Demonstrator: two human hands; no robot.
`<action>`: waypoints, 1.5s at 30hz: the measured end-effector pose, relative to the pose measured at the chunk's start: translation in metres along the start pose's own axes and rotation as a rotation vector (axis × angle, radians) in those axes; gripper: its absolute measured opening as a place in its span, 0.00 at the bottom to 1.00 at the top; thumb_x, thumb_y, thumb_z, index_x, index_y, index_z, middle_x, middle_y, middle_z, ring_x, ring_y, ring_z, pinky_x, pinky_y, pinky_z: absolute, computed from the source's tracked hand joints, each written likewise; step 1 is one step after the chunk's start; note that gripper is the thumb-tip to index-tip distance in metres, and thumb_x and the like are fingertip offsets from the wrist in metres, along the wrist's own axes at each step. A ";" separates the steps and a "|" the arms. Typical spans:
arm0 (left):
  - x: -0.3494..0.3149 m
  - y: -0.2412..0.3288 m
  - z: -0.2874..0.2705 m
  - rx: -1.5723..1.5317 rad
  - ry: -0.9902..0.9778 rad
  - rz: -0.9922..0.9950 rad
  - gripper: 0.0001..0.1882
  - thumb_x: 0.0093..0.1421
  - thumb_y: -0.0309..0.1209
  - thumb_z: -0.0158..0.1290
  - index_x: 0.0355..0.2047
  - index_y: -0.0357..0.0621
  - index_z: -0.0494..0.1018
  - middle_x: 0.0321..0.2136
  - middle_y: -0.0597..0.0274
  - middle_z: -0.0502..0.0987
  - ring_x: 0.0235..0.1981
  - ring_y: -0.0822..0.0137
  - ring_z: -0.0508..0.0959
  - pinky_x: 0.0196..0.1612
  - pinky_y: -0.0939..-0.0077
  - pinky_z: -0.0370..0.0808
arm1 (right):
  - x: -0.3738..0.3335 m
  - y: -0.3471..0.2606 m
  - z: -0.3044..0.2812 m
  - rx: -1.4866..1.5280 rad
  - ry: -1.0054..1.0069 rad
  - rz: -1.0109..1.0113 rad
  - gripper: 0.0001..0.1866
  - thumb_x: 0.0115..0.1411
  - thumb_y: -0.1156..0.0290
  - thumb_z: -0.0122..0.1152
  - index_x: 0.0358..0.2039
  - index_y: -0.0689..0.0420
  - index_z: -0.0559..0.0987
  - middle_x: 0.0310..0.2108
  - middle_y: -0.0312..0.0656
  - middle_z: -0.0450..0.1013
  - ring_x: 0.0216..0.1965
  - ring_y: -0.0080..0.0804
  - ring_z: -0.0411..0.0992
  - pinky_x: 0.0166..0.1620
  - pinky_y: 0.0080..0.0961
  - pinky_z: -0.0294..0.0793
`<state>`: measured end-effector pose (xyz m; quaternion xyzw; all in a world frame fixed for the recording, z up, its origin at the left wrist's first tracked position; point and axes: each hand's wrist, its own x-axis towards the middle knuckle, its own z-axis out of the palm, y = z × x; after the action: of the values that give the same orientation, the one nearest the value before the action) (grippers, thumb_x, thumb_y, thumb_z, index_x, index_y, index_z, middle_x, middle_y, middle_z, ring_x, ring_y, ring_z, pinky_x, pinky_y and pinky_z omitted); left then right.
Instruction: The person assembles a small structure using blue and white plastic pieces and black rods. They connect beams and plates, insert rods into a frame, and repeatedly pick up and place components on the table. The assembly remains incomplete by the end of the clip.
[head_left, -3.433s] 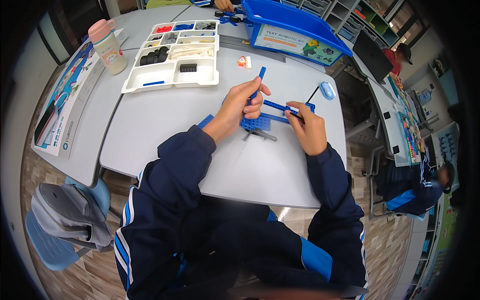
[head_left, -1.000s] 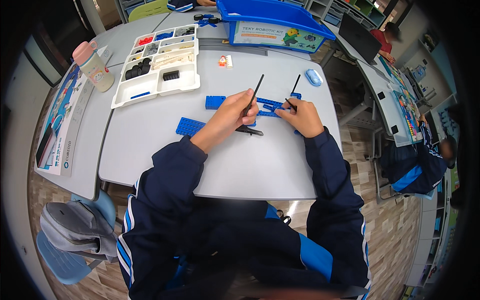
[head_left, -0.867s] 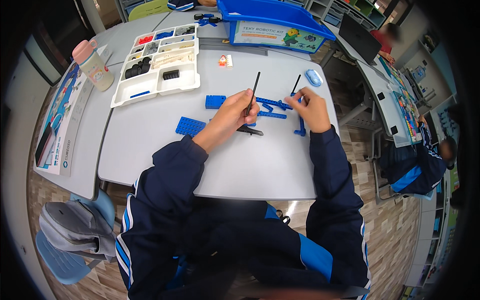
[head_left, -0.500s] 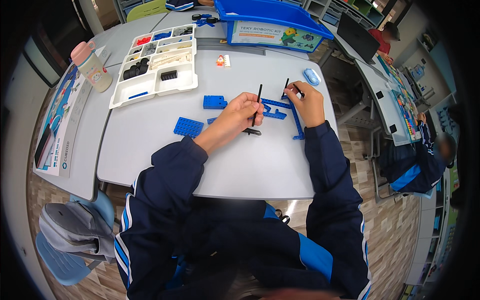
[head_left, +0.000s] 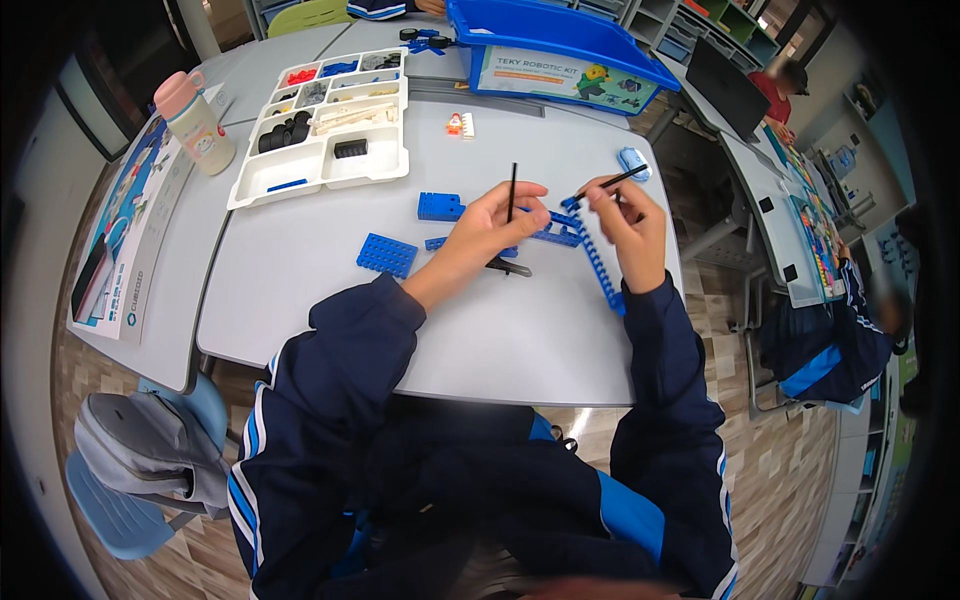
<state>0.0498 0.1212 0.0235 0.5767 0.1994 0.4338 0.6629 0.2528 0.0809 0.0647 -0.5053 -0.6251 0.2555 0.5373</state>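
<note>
My left hand (head_left: pixel 497 228) is closed on a thin black axle (head_left: pixel 514 188), which stands upright between its fingers. My right hand (head_left: pixel 632 228) pinches another black axle (head_left: pixel 620 179), slanting up to the right. Joined at its top end to that axle's lower end, a long blue studded beam (head_left: pixel 597 262) hangs down beside my right hand. Partly hidden behind my left hand are more blue beams (head_left: pixel 560 233) and a dark grey piece (head_left: pixel 512 268) on the table. To the left lie a blue studded plate (head_left: pixel 387 255) and a blue block (head_left: pixel 439 206).
A white sorting tray (head_left: pixel 370 168) of small parts stands at the back left, near a bottle (head_left: pixel 195 125). Behind are a small figure (head_left: pixel 455 124), a blue bin (head_left: pixel 570 28) and a light-blue object (head_left: pixel 634 162). Other people sit at the right.
My right hand has turned, tipping its axle from upright to slanting and swinging the blue beam's lower end nearer me. My left hand keeps its axle, with its fingers stretched further.
</note>
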 end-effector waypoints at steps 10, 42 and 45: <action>-0.007 -0.005 0.007 0.083 -0.111 -0.041 0.15 0.64 0.34 0.57 0.47 0.38 0.75 0.28 0.70 0.74 0.25 0.81 0.68 0.29 0.85 0.66 | -0.010 -0.007 0.012 0.512 -0.171 0.302 0.09 0.64 0.69 0.55 0.35 0.62 0.76 0.22 0.31 0.67 0.15 0.11 0.52 0.19 0.15 0.48; 0.009 0.002 -0.025 0.052 0.313 0.103 0.16 0.66 0.41 0.53 0.45 0.43 0.75 0.26 0.75 0.67 0.27 0.83 0.65 0.30 0.88 0.63 | -0.032 -0.028 0.019 -0.412 -0.476 -0.111 0.18 0.54 0.61 0.71 0.33 0.59 0.73 0.13 0.33 0.64 0.13 0.20 0.62 0.21 0.19 0.59; 0.009 0.002 -0.026 -0.012 0.366 0.112 0.15 0.68 0.40 0.51 0.44 0.40 0.73 0.28 0.72 0.68 0.27 0.81 0.65 0.31 0.86 0.63 | -0.034 -0.023 0.028 -0.567 -0.267 -0.283 0.18 0.56 0.62 0.70 0.33 0.60 0.71 0.15 0.38 0.68 0.14 0.27 0.69 0.20 0.24 0.66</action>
<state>0.0341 0.1438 0.0208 0.4945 0.2817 0.5687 0.5939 0.2155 0.0480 0.0624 -0.5047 -0.8000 0.0584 0.3191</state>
